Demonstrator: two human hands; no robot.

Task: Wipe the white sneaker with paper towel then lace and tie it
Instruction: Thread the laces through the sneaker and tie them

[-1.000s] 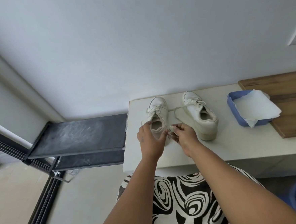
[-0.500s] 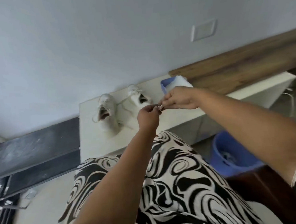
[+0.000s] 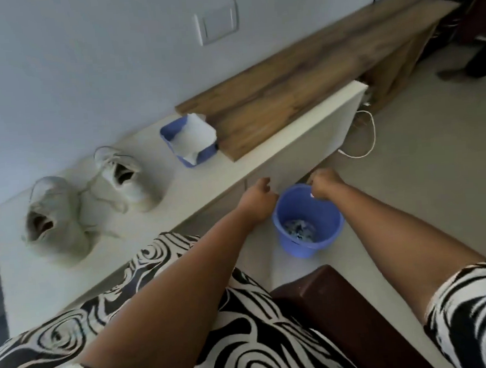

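Two white sneakers stand on the white bench [image 3: 223,170], one at the left [image 3: 57,225] and one further back [image 3: 132,183], with loose laces trailing between them. A blue tray [image 3: 172,137] beside them holds a paper towel [image 3: 196,135]. My left hand [image 3: 258,198] hangs beside the left rim of a blue bucket [image 3: 301,250] on the floor, fingers loosely curled, nothing seen in it. My right hand [image 3: 324,185] hovers over the bucket's far rim and pinches a small white scrap [image 3: 311,195]. Both hands are away from the sneakers.
Crumpled scraps lie in the bucket's bottom. A wooden board [image 3: 301,87] runs along the wall behind the bench. A white cable [image 3: 370,143] loops on the floor at the bench's end. A dark brown seat edge [image 3: 346,314] is under my right arm.
My view swung right and down. Both hands left the sneakers, came off the bench and dropped to the blue bucket, the right one carrying a small white scrap.
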